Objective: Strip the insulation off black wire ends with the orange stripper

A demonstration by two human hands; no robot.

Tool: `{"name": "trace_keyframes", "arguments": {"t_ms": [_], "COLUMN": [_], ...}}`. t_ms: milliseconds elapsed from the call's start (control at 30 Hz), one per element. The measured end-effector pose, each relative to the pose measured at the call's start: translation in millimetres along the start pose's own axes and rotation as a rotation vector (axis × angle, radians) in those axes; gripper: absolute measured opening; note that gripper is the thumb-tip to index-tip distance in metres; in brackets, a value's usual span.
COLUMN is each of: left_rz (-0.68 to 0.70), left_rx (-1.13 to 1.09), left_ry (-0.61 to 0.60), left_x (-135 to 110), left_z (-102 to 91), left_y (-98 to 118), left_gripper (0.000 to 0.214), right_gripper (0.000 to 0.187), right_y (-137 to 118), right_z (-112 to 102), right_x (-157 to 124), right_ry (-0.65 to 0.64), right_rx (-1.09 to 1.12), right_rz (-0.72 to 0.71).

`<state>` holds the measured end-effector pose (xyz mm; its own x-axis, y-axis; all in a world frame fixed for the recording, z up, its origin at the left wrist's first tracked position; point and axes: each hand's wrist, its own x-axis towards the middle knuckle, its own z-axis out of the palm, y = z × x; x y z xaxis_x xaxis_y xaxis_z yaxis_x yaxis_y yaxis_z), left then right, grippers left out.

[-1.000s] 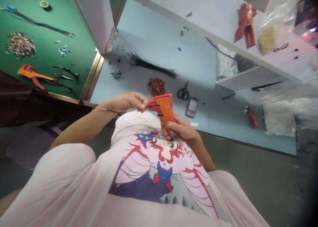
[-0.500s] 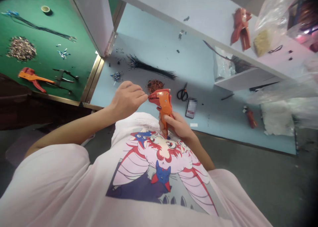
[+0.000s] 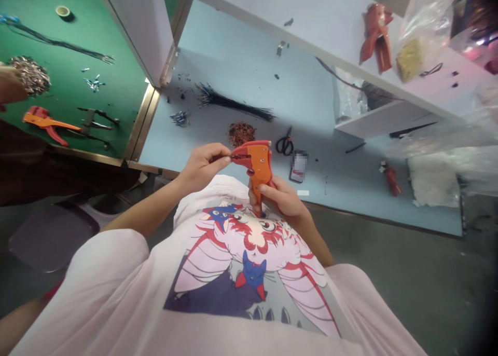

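Observation:
My right hand (image 3: 280, 197) is wrapped round the handles of an orange wire stripper (image 3: 256, 162), held upright in front of my chest. My left hand (image 3: 203, 164) pinches something thin at the stripper's jaws; it looks like a wire end, too small to be sure. On the pale blue bench behind lie a bundle of black wires (image 3: 229, 103) and a pile of reddish-brown wire scraps (image 3: 241, 133).
Black scissors (image 3: 285, 143) and a phone (image 3: 299, 165) lie on the blue bench (image 3: 249, 50). A red tool (image 3: 375, 34) and plastic bags sit on the shelf above. The green bench (image 3: 58, 81) at left holds another orange stripper (image 3: 44, 122), pliers, terminals and another person's hand (image 3: 10, 83).
My left hand has turned and shifted a little while staying pinched at the stripper's jaws. Another person's hand has come into view at the far left.

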<state>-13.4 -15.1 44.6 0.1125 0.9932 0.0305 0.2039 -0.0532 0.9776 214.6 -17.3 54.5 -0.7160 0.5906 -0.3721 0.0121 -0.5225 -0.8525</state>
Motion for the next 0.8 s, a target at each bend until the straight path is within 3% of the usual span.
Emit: {"name": "trace_keyframes", "arguments": {"t_ms": [100,200,500,700,800], "left_rz": [-0.112,-0.124,0.229,0.122,0.079], "left_rx": [-0.165,-0.194,0.235,0.205,0.170], "left_ry": [-0.038,-0.070,0.066,0.192,0.279], "left_x": [2,2,-2,-4,-7], "left_z": [-0.3,-1.0,-3.0,-0.9,0.2], "left_y": [-1,-3,-2,-7,-12], "left_gripper": [0.016,0.014,0.011,0.013,0.013], "right_gripper": [0.029,0.030,0.030,0.048,0.048], "right_y": [1,2,6,3,16], "right_z": [-1,-2,2,-8,-31], "right_x": [-1,-2,-3,-5,8], "right_ry": [-0.020,-0.022,0.067,0.007,0.118], "right_rx": [-0.002,-0.014,0.075,-0.001,-0.187], "right_rz": [0.016,0.027,0.024,-0.041,-0.042]}}
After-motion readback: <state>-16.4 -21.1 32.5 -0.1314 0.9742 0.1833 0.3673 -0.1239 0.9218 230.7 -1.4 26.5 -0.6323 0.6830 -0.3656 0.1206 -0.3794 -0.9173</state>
